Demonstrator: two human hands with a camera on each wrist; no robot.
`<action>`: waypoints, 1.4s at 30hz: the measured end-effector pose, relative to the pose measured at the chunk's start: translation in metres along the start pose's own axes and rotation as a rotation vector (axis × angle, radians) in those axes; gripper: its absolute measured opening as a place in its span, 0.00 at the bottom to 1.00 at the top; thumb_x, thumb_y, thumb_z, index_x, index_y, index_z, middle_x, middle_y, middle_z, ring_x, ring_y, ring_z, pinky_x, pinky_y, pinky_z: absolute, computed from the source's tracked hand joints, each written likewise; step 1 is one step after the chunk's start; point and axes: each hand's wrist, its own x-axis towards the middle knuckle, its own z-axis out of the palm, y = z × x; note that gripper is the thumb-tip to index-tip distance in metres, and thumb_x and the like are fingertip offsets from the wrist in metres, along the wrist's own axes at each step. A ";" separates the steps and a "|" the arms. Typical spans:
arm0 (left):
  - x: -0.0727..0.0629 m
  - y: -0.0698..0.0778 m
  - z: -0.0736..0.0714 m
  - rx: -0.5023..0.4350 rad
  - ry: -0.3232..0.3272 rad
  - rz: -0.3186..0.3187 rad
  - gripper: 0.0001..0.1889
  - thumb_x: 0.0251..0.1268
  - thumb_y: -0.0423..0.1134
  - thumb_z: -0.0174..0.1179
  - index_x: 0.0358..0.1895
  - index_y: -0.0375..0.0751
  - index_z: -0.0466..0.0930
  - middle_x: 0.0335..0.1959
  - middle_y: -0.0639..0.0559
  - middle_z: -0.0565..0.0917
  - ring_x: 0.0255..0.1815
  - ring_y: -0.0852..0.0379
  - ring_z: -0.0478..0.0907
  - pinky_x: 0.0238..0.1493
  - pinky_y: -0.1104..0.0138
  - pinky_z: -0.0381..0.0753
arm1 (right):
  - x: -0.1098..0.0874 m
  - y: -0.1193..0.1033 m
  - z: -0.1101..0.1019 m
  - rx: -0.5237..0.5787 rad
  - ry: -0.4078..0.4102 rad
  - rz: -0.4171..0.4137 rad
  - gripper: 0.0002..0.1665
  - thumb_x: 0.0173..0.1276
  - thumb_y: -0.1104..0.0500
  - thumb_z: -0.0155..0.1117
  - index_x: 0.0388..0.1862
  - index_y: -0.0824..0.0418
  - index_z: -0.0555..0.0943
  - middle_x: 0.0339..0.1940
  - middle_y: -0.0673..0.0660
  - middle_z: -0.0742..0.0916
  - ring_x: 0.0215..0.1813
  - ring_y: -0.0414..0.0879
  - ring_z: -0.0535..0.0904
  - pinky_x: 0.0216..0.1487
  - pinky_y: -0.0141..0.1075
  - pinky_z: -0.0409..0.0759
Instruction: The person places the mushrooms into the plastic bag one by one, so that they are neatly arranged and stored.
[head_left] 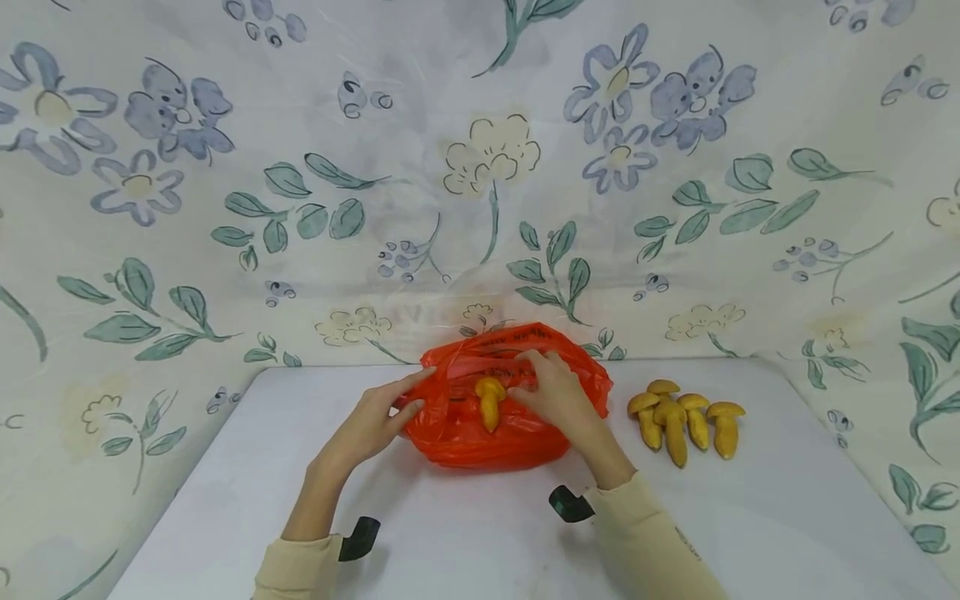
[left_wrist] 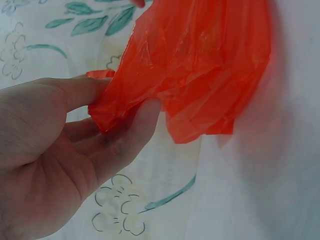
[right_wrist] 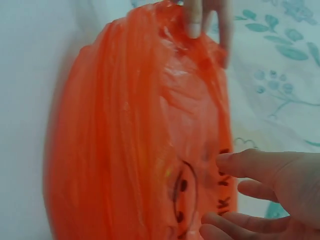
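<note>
A red plastic bag (head_left: pixel 480 450) with dark print lies on the table, its mouth spread. My left hand (head_left: pixel 378 417) holds the bag's left edge; in the left wrist view, thumb and fingers (left_wrist: pixel 145 120) curl round the thin plastic. A yellow-brown mushroom (head_left: pixel 490 408) shows at the bag's mouth, cap toward the back and stem toward me. Just right of it is my right hand (head_left: pixel 551 392), thumb close to the cap and fingers spread over the bag's far side. In the right wrist view its fingers (right_wrist: pixel 255 165) are apart, with nothing between them.
Several similar mushrooms (head_left: pixel 675 429) lie in a cluster on the white table (head_left: pixel 787 517), right of the bag. A floral cloth (head_left: pixel 480 192) rises behind the table's back edge and along both sides.
</note>
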 end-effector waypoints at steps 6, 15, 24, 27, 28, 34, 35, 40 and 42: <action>-0.001 -0.001 -0.002 -0.002 -0.002 -0.010 0.28 0.71 0.35 0.57 0.73 0.50 0.66 0.60 0.42 0.80 0.45 0.52 0.80 0.38 0.73 0.85 | -0.011 0.005 -0.017 -0.004 0.028 0.000 0.32 0.63 0.50 0.71 0.64 0.54 0.74 0.57 0.61 0.79 0.50 0.53 0.75 0.50 0.48 0.82; -0.005 -0.008 -0.005 0.009 0.011 -0.012 0.29 0.70 0.34 0.58 0.73 0.50 0.66 0.58 0.42 0.81 0.43 0.53 0.80 0.36 0.74 0.84 | -0.025 0.021 -0.030 -0.030 0.092 -0.029 0.33 0.62 0.51 0.72 0.64 0.55 0.74 0.57 0.63 0.79 0.42 0.51 0.76 0.38 0.39 0.81; -0.002 -0.006 -0.004 0.020 0.016 -0.009 0.29 0.70 0.34 0.58 0.72 0.50 0.66 0.59 0.42 0.81 0.43 0.53 0.80 0.37 0.73 0.85 | -0.039 0.046 -0.051 -0.065 0.120 0.019 0.34 0.64 0.50 0.70 0.67 0.55 0.72 0.56 0.65 0.78 0.46 0.54 0.78 0.38 0.40 0.85; -0.001 -0.006 -0.004 0.025 0.014 -0.009 0.28 0.70 0.34 0.58 0.73 0.49 0.66 0.59 0.42 0.81 0.43 0.54 0.79 0.37 0.73 0.84 | -0.043 0.056 -0.055 -0.069 0.130 0.051 0.33 0.65 0.50 0.69 0.67 0.55 0.72 0.56 0.64 0.77 0.46 0.53 0.78 0.35 0.36 0.84; -0.001 -0.006 -0.003 0.027 0.014 -0.008 0.28 0.70 0.34 0.58 0.72 0.49 0.66 0.59 0.42 0.81 0.43 0.54 0.79 0.37 0.73 0.84 | -0.044 0.059 -0.056 -0.072 0.131 0.067 0.33 0.64 0.50 0.69 0.67 0.54 0.72 0.56 0.64 0.77 0.45 0.53 0.78 0.34 0.35 0.84; 0.000 -0.005 -0.002 0.039 0.013 -0.008 0.28 0.70 0.35 0.58 0.72 0.49 0.66 0.59 0.42 0.81 0.44 0.53 0.79 0.38 0.73 0.84 | -0.047 0.073 -0.063 -0.083 0.129 0.124 0.34 0.66 0.49 0.68 0.68 0.54 0.70 0.59 0.66 0.76 0.47 0.53 0.79 0.41 0.40 0.86; 0.000 -0.005 -0.002 0.040 0.012 -0.008 0.28 0.70 0.35 0.58 0.72 0.49 0.66 0.59 0.42 0.81 0.44 0.54 0.79 0.39 0.73 0.84 | -0.048 0.075 -0.064 -0.088 0.127 0.131 0.34 0.66 0.49 0.68 0.69 0.54 0.70 0.60 0.66 0.76 0.47 0.54 0.79 0.42 0.41 0.86; 0.001 -0.006 0.000 0.037 0.006 -0.014 0.28 0.70 0.34 0.58 0.73 0.50 0.66 0.58 0.42 0.81 0.43 0.54 0.79 0.37 0.74 0.83 | -0.051 0.083 -0.069 -0.103 0.118 0.153 0.34 0.67 0.48 0.67 0.70 0.53 0.69 0.60 0.66 0.75 0.49 0.55 0.79 0.44 0.44 0.86; 0.002 -0.006 0.001 0.035 0.006 -0.014 0.28 0.70 0.34 0.58 0.72 0.50 0.66 0.58 0.42 0.81 0.43 0.54 0.79 0.37 0.74 0.83 | -0.052 0.085 -0.072 -0.097 0.120 0.157 0.34 0.67 0.48 0.66 0.70 0.53 0.69 0.60 0.66 0.75 0.49 0.55 0.79 0.44 0.44 0.86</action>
